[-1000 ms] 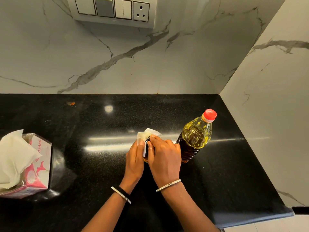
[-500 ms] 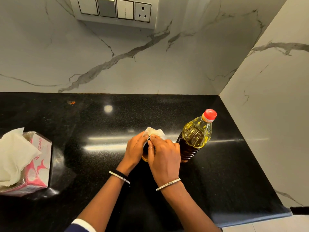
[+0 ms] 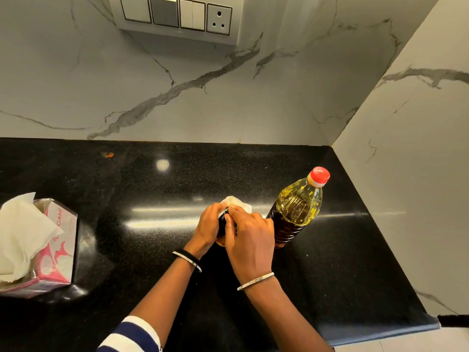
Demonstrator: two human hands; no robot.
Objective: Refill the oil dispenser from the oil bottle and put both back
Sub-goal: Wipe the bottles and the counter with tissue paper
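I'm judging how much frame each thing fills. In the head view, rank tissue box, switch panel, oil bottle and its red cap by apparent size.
1. tissue box and switch panel: similar, both cut by the frame edge, the box nearer; not ranked.
2. oil bottle
3. red cap

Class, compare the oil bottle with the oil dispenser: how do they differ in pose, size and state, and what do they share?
The oil bottle stands alone, unheld; the oil dispenser is held by the left grip and right grip, tissue against it. The oil bottle is taller and fully visible; the oil dispenser is lower, mostly hidden. Bottle cap red; dispenser top dark. Both stand on the black counter.
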